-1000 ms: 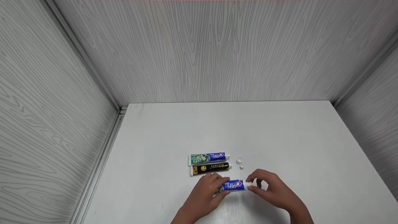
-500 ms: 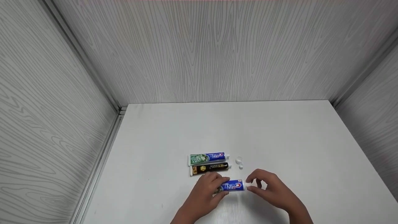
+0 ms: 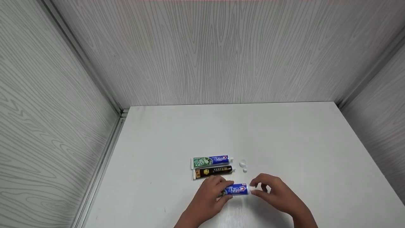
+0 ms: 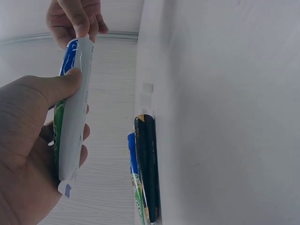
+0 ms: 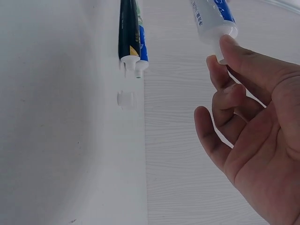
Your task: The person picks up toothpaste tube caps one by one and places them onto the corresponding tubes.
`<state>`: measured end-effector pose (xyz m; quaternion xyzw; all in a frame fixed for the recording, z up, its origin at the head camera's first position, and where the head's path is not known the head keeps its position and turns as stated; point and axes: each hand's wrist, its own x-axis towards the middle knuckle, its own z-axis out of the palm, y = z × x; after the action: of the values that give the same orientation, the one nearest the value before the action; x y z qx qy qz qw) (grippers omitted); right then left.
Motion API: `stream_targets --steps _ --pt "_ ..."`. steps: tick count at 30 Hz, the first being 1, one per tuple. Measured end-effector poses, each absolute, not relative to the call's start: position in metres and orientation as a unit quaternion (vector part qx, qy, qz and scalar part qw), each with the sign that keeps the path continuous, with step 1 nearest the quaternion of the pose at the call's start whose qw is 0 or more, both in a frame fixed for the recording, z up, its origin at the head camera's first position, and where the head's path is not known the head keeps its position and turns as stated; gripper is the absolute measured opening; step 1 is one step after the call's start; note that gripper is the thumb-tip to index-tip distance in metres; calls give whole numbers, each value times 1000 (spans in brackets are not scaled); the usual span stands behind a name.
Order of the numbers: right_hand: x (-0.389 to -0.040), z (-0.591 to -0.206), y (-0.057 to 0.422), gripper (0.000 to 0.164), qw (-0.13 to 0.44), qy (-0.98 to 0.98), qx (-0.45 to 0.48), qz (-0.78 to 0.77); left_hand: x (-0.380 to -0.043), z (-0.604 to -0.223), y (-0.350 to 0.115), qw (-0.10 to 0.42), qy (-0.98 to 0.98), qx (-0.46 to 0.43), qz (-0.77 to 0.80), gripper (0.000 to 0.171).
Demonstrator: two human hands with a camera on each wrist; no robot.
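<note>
My left hand [image 3: 207,198] grips a blue and green toothpaste tube [image 3: 238,189], thumb on one side and fingers on the other. In the left wrist view the tube [image 4: 74,117] is held above the table, its white back and flat crimped end showing. At the other end, my right hand [image 3: 278,194] pinches the tube's small white tip between thumb and forefinger. The right wrist view shows this tip [image 5: 217,48] under the white shoulder, partly covered by the fingers; whether it is a cap or the bare nozzle I cannot tell. The other right fingers are loosely bent.
Beyond my hands, a second blue and green toothpaste tube [image 3: 210,161] lies beside a black tube [image 3: 213,172], nozzles pointing right. To their right are two small white caps, a larger one [image 3: 242,163] and a smaller one [image 3: 245,170]. Grey wood-grain panels [image 3: 202,53] enclose the white table [image 3: 158,136].
Very little differs. The blue end of the held tube sits slightly further left and lower than a second ago, while both hands keep nearly the same place and hold.
</note>
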<state>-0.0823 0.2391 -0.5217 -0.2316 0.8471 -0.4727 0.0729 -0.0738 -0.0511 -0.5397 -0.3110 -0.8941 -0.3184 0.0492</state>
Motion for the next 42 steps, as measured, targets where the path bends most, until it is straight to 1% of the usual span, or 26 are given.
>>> stream_targets --steps 7,13,17,21,27,42 --pt "-83 -525 238 14 76 849 -236 -467 -75 -541 -51 20 -901 -297 -317 40" --pt "-84 -527 240 16 64 854 -221 -466 -76 -541 -53 24 -898 -296 -323 39" --pt "-85 -528 242 13 67 857 -212 -466 -77 -543 -54 26 -902 -291 -317 40" --pt "-84 -528 243 11 82 856 -203 -468 -78 -546 -53 9 -908 -282 -310 41" --pt "-84 -528 243 8 86 854 -204 -471 -80 -552 -53 -12 -912 -276 -305 40" --pt "-83 -530 242 9 101 854 -199 -471 -81 -566 -61 -13 -911 -275 -307 36"
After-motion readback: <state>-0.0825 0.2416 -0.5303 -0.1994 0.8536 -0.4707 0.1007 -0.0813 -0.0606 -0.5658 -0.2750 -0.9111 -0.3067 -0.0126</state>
